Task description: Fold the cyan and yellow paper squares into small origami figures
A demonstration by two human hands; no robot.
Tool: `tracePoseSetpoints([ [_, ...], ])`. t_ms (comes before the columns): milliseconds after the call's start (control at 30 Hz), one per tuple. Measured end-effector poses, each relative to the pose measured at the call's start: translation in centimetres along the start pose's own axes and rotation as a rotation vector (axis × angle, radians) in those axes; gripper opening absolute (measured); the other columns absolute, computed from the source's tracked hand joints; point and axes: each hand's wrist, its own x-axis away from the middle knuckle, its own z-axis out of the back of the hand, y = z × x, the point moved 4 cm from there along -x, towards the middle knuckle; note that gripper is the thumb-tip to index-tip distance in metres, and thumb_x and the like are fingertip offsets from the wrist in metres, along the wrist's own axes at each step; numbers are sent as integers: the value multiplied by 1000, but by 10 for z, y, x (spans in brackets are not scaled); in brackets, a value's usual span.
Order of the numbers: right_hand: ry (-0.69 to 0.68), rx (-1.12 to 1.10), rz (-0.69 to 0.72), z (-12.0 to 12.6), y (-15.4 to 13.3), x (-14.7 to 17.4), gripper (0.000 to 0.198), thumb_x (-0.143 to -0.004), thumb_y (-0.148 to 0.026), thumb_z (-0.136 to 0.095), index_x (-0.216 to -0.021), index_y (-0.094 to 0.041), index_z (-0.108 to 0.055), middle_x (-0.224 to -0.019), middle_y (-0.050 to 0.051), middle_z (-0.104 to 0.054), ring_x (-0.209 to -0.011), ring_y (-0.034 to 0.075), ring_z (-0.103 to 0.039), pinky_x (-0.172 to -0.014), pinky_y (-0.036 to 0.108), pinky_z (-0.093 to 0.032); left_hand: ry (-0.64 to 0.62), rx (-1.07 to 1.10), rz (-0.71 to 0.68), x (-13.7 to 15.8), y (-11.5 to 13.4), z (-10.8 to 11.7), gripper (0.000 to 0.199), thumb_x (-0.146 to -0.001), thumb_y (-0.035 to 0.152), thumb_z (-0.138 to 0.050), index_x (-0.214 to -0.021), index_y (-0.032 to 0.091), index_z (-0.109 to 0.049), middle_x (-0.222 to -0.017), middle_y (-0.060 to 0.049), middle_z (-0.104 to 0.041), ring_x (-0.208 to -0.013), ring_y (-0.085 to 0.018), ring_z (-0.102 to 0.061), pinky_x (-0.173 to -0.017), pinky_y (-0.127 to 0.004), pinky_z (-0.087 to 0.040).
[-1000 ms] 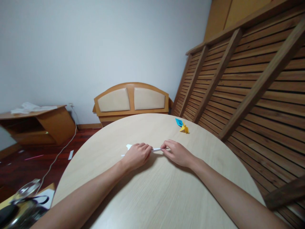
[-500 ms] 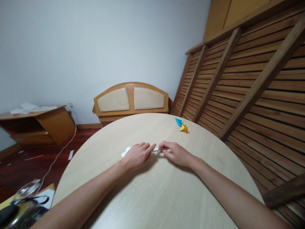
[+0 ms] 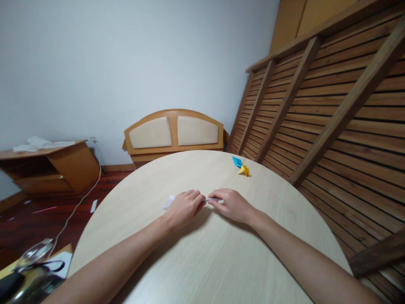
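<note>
Over the middle of the round table (image 3: 202,261), a piece of white paper (image 3: 168,202) is held between both hands. My left hand (image 3: 186,207) is closed on it and covers most of it; one pale end sticks out on the left. My right hand (image 3: 232,204) pinches the other end between thumb and fingers, where the paper shows as a narrow, edge-on strip. How it is folded under the fingers is hidden. Farther back on the right stand a yellow folded-paper figure (image 3: 244,170) and a blue folded-paper piece (image 3: 236,161) close behind it.
A headboard (image 3: 174,147) with two padded panels stands beyond the table. Wooden slats (image 3: 303,118) lean along the right side. At left are a low cabinet (image 3: 76,164), a white cable (image 3: 77,202) on the floor and clutter beside the table's edge.
My left fingers have curled in from lying stretched over the paper and now grip it. My right hand has shifted slightly left along the strip. The paper's left end looks more tilted.
</note>
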Motion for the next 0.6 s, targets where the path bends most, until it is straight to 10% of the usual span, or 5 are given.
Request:
tracePoseSetpoints([
  [600,-130,-178,-162,24,46,10,31,-93,-39,-56,-105,-18,-76,-91,6,-75,-79,18,-65,-71,27,-45,-73,221,199,8,-52,-7,27,-99,36,-47,-98,22,-71,-88,-3,-73,-77,-17,-65,-67,-25,-45],
])
